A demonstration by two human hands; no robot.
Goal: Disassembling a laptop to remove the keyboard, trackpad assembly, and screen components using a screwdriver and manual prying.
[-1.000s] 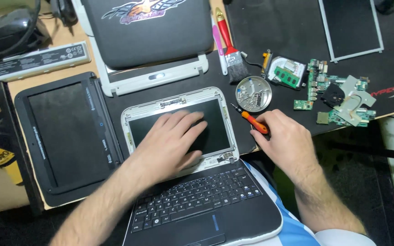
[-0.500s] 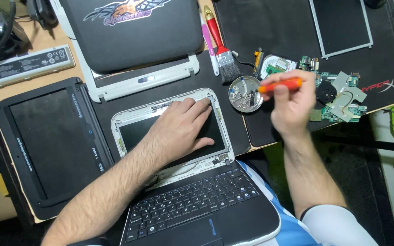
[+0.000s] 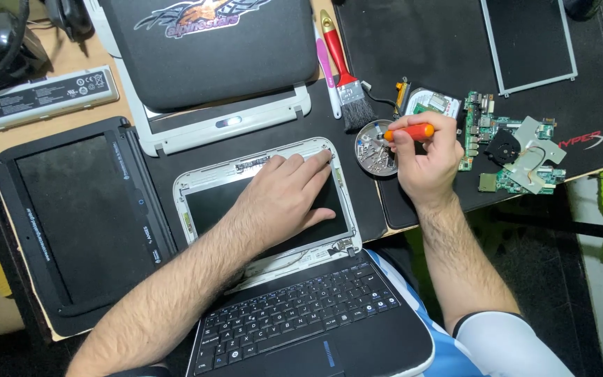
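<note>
A small open laptop lies flat in front of me, its white-framed screen (image 3: pixel 207 202) without a bezel and its black keyboard (image 3: pixel 301 318) toward me. My left hand (image 3: pixel 280 199) rests palm down on the screen, fingers spread. My right hand (image 3: pixel 423 157) grips an orange-handled screwdriver (image 3: pixel 410 131), with its tip over a round metal dish (image 3: pixel 373 150) holding several small screws, right of the screen.
A black screen bezel (image 3: pixel 71 216) lies at the left. Behind the laptop sit a white laptop lid with a black case (image 3: pixel 211 56), a red-handled brush (image 3: pixel 343 77), a hard drive (image 3: pixel 430 103) and a green circuit board with a fan (image 3: pixel 514 150). A bare panel (image 3: pixel 528 42) lies back right, a battery (image 3: pixel 36 98) back left.
My right hand carried the orange screwdriver from the screen's right edge up to the screw dish. My left hand stayed flat on the screen.
</note>
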